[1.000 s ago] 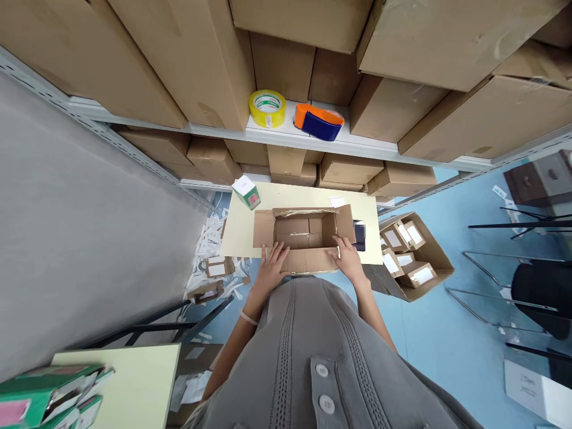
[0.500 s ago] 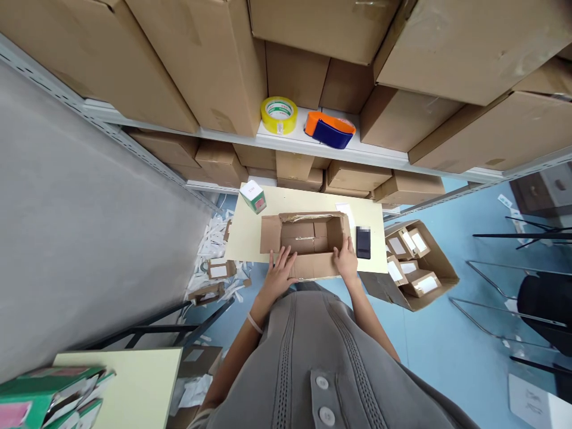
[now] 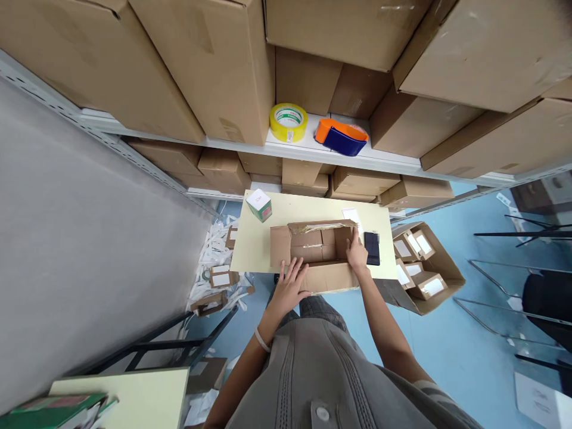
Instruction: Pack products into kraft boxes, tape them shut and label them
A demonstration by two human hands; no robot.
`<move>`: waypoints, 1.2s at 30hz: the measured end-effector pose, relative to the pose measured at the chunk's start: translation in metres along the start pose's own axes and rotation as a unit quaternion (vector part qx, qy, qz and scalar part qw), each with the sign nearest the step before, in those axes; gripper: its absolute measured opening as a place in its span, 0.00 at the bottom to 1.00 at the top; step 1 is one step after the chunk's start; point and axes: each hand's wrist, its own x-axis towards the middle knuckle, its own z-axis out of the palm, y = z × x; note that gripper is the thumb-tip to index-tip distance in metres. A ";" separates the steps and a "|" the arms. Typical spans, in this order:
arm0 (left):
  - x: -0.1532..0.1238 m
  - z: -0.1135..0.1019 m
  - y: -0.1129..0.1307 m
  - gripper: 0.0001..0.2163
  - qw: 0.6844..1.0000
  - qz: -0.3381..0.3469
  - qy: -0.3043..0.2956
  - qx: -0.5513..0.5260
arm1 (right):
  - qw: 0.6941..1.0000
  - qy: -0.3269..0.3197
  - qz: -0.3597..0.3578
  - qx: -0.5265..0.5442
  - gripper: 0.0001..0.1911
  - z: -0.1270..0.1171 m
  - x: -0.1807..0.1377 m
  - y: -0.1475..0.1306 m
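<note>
An open cardboard box [image 3: 326, 277] lies on the pale yellow table, its inside facing up and its flaps folded outward. My left hand [image 3: 289, 287] rests on the near left corner with its fingers spread over the near flap. At the box's right side is my right hand [image 3: 356, 255], its index finger stretched along the right edge and the other fingers partly hidden. Just right of that hand lies a black phone [image 3: 372, 248]. A white slip of paper [image 3: 353, 217] is behind the hand. Near the table's far left corner stands a small green-and-white box [image 3: 259, 205].
Above the table [image 3: 250, 250], a shelf [image 3: 308, 144] carries large cartons, a yellow tape roll [image 3: 288, 123] and an orange-and-blue ring-shaped item [image 3: 342, 137]. A big carton [image 3: 451, 277] of small boxes stands on the floor at right. Paper scraps [image 3: 210, 244] litter the left floor.
My right hand has slid away from me along the box's right side, from the near corner toward the far one. My left hand stays at the near left corner. The view has shifted slightly.
</note>
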 end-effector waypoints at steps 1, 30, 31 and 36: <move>-0.001 -0.001 -0.001 0.36 1.000 0.006 -0.001 -0.001 | 1.000 -0.006 0.009 -0.005 0.32 0.000 -0.002 -0.001; -0.240 0.001 0.102 0.32 0.934 -0.271 0.227 0.051 | 0.989 -0.052 -0.127 0.052 0.40 -0.050 -0.213 -0.002; -0.258 0.005 0.109 0.33 0.924 -0.297 0.235 0.052 | 0.985 -0.066 -0.148 0.053 0.41 -0.047 -0.221 -0.009; -0.344 0.024 0.136 0.32 0.860 -0.434 0.262 0.056 | 0.959 -0.081 -0.272 0.012 0.37 -0.028 -0.264 -0.064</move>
